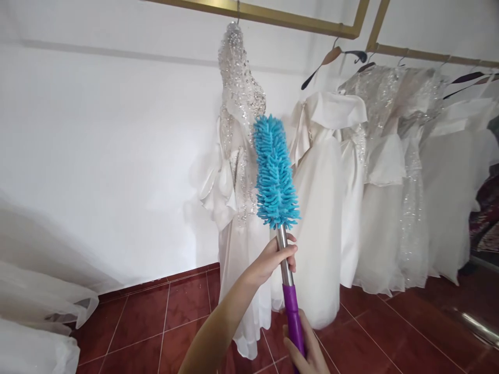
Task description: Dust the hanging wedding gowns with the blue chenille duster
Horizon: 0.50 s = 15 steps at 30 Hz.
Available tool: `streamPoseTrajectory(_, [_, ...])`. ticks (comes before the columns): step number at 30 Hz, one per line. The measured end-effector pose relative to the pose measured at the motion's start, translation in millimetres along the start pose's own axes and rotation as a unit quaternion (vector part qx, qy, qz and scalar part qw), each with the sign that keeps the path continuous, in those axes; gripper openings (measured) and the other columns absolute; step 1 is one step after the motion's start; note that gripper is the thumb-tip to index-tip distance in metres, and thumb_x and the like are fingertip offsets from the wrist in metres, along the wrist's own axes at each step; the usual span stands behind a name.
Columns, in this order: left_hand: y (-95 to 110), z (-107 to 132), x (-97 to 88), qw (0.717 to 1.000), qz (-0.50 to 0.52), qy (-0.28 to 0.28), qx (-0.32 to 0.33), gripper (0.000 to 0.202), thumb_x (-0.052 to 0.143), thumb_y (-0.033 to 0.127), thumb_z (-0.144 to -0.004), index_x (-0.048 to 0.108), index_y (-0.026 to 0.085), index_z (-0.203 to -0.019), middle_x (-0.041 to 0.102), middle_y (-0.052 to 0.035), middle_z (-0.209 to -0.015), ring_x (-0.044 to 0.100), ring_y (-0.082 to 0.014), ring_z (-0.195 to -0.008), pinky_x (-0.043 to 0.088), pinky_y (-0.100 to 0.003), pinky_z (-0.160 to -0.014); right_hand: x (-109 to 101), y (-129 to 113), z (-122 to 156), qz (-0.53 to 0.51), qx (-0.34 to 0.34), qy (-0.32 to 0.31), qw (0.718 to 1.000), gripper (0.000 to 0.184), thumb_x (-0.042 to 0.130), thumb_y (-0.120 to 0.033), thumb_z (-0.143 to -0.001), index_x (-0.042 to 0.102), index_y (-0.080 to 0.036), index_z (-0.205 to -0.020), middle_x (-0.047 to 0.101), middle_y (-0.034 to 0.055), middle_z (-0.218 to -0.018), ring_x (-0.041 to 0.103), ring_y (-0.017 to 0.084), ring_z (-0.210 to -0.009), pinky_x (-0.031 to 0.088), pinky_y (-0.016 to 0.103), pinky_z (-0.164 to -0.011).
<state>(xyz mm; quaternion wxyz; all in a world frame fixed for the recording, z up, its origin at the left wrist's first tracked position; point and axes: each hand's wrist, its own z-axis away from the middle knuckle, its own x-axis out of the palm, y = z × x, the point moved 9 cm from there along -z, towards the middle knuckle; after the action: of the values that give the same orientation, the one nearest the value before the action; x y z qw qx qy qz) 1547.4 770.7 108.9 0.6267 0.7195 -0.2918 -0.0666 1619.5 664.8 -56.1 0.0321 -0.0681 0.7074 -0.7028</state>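
A duster (pixel 276 171) with a fluffy blue chenille head, a silver metal shaft and a purple handle stands nearly upright in front of me. My left hand (pixel 276 255) is wrapped round the metal shaft just below the blue head. Lower down, my right hand (pixel 306 345) grips the purple handle, whose end is cut off by the bottom of the view. Behind the duster head hangs a beaded white dress (pixel 237 104); whether the fibres touch it I cannot tell.
A gold rail (pixel 265 11) runs along the white wall (pixel 109 145). Several white gowns (pixel 319 208) hang to the right on dark hangers (pixel 333 56). Pale tulle (pixel 35 296) spreads at the lower left. Red tiles (pixel 187 301) cover the floor.
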Motion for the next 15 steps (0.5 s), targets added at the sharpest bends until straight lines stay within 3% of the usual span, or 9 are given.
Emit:
streamPoseTrajectory(4, [38.0,35.4,-33.8,0.999,-0.006,-0.010,0.031,0.033,0.062,0.041,-0.080,0.046,0.021,-0.101,0.049,0.0103,-0.053,0.052,-0.0087,-0.044,0.037,-0.023,-0.050,39.7,-6.9,-7.6,0.044,-0.049,-0.003,0.998,0.056,0.065,-0.042,-0.077,0.054,-0.025,-0.129,0.068,0.0068,-0.122,0.062,0.027,-0.106,0.049,0.035,-0.095])
streamPoseTrajectory(8, [52.1,61.5,-93.8,0.998,-0.014,0.057,0.037,0.036,0.063,0.044,-0.078,0.047,0.020,-0.100,0.046,0.0107,-0.051,0.051,-0.0083,-0.045,0.037,-0.024,-0.052,94.7,-8.8,-20.7,0.061,-0.015,-0.045,0.997,0.052,0.065,-0.043,-0.075,0.059,-0.026,-0.124,0.070,0.0085,-0.115,0.064,0.029,-0.092,0.053,0.038,-0.082])
streamPoseTrajectory(11, [48.0,73.0,-140.9,0.995,0.010,0.099,0.033,0.039,0.066,0.045,-0.075,0.047,0.020,-0.098,0.044,0.0108,-0.053,0.049,-0.0077,-0.045,0.035,-0.023,-0.051,129.2,-11.1,-32.7,0.057,0.006,-0.064,0.996,0.055,0.063,-0.043,-0.075,0.056,-0.026,-0.128,0.068,0.0078,-0.121,0.062,0.031,-0.104,0.049,0.039,-0.092])
streamPoseTrajectory(15, [21.3,84.6,-202.0,0.986,0.057,0.154,0.005,0.044,0.070,0.048,-0.070,0.047,0.020,-0.095,0.044,0.0109,-0.055,0.048,-0.0068,-0.046,0.034,-0.023,-0.050,167.4,-4.8,-47.8,0.046,0.048,-0.081,0.995,0.062,0.064,-0.042,-0.073,0.051,-0.022,-0.130,0.060,0.0098,-0.135,0.047,0.032,-0.128,0.035,0.040,-0.109])
